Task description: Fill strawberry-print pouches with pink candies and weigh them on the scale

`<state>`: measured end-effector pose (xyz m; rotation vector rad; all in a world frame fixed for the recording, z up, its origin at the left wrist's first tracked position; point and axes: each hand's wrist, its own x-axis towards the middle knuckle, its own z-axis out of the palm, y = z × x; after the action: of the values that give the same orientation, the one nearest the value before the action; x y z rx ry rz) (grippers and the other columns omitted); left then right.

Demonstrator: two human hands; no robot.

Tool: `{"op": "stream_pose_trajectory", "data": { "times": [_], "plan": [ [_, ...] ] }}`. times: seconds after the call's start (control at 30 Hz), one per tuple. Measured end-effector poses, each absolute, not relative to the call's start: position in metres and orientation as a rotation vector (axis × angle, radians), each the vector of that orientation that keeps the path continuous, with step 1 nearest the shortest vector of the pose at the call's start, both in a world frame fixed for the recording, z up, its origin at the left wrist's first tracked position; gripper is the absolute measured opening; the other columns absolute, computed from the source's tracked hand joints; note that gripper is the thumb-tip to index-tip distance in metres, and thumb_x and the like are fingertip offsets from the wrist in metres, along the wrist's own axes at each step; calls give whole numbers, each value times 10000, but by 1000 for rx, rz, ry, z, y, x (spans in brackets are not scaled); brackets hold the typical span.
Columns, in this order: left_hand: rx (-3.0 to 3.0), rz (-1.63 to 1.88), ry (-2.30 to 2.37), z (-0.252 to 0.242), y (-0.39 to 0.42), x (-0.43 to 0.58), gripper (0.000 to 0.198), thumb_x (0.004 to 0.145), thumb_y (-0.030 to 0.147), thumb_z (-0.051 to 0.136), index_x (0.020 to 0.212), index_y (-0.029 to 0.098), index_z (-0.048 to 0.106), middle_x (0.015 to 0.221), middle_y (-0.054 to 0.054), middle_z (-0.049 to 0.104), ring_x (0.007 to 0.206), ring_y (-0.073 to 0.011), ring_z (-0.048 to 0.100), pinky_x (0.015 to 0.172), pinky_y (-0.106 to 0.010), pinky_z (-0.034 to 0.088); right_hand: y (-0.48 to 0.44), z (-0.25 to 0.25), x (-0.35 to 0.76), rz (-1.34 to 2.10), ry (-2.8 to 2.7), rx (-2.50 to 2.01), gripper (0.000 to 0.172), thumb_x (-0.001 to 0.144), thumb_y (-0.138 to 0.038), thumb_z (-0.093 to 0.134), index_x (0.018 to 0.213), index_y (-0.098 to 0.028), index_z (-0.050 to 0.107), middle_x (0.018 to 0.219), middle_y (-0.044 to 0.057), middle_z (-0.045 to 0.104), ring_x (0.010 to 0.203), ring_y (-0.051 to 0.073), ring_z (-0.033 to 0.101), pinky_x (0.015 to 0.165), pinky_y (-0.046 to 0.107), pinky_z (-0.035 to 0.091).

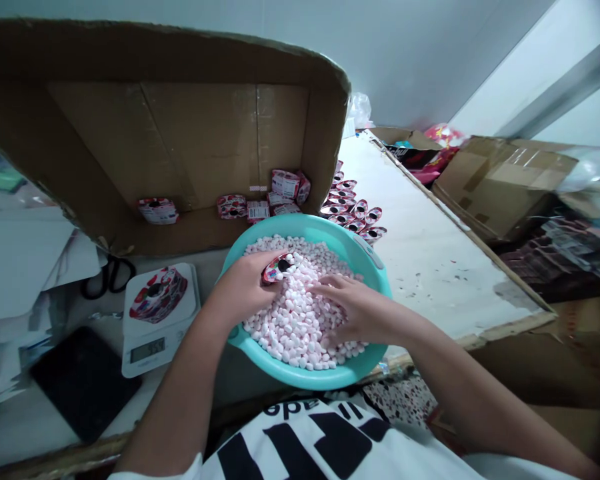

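A turquoise basin (313, 381) full of small pale pink candies (300, 320) sits in front of me. Over its left side, my left hand (253, 283) is closed around a small red printed candy box (275, 270), whose opening is tilted toward the candies. My right hand (353, 310) rests in the heap with its fingers spread and curved among the candies. On the left, a white digital scale (153, 353) bears another red printed box (159, 295); its display digits are too blurred to read.
Behind the basin, a large cardboard box (180, 147) lies with its opening toward me, several filled-looking red packs (231, 207) inside. Several open red boxes (350, 207) stand right of it. Scissors (109, 277), a black flat square (85, 383) and white sheets (20, 267) lie left.
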<state>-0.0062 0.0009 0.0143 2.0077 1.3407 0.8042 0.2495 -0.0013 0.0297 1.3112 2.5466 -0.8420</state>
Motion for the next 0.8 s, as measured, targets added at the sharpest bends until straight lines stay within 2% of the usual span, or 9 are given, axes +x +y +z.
{"op": "stream_pose_trajectory", "data": {
  "times": [0.1, 0.2, 0.3, 0.4, 0.47, 0.57, 0.63, 0.8],
  "plan": [
    [2009, 787, 1341, 14, 1, -6, 538, 793, 199, 646, 1331, 189, 611, 1342, -54, 647, 1231, -253, 602, 1072, -343, 459, -4, 31, 248, -935, 2559, 1402, 771, 696, -464, 873, 1373, -221, 595, 1265, 112, 587, 1057, 290, 590, 875, 378, 496],
    [2023, 786, 1328, 13, 1, -6, 536, 796, 189, 647, 1330, 187, 609, 1337, -56, 650, 1225, -248, 606, 1070, -341, 462, 0, 27, 244, -984, 2565, 1475, 572, 712, -299, 852, 1251, -212, 680, 1214, 77, 646, 1066, 276, 612, 901, 354, 488],
    [2043, 802, 1288, 12, 1, -7, 527, 794, 183, 652, 1320, 189, 615, 1322, -52, 660, 1208, -238, 618, 1053, -326, 475, 8, 24, 237, -957, 2503, 1555, 544, 669, -197, 824, 1200, -202, 709, 1176, 63, 693, 1080, 287, 629, 893, 342, 496],
    [2049, 819, 1270, 12, 2, -7, 526, 790, 177, 658, 1313, 202, 620, 1313, -43, 667, 1205, -234, 620, 1054, -326, 473, 17, 32, 228, -886, 2424, 1598, 534, 642, -198, 817, 1169, -192, 729, 1092, 75, 725, 989, 291, 662, 779, 321, 509],
    [2052, 824, 1261, 11, 2, -7, 526, 786, 168, 656, 1310, 206, 624, 1309, -42, 669, 1207, -235, 618, 1059, -332, 469, 23, 43, 222, -865, 2450, 1574, 429, 683, -225, 781, 1109, -194, 745, 1015, 61, 735, 882, 254, 671, 694, 298, 487],
    [2058, 836, 1240, 12, 2, -7, 543, 777, 150, 646, 1316, 209, 622, 1311, -44, 668, 1204, -239, 619, 1056, -339, 472, 32, 64, 210, -828, 2604, 1484, 272, 736, -224, 721, 1006, -209, 749, 859, 7, 719, 719, 172, 628, 601, 264, 420],
    [2060, 833, 1230, 12, 1, -7, 560, 767, 128, 628, 1321, 208, 619, 1312, -45, 667, 1202, -240, 620, 1052, -339, 476, 36, 75, 200, -749, 2684, 1465, 238, 731, -228, 731, 968, -209, 743, 779, -10, 692, 638, 142, 577, 550, 260, 371],
    [2073, 794, 1275, 12, 1, -8, 550, 767, 132, 621, 1314, 181, 621, 1325, -74, 657, 1199, -261, 621, 1050, -364, 479, 44, 88, 179, -604, 2734, 1479, 225, 718, -241, 768, 936, -197, 735, 745, 1, 668, 607, 138, 539, 519, 265, 331]
  ]
}}
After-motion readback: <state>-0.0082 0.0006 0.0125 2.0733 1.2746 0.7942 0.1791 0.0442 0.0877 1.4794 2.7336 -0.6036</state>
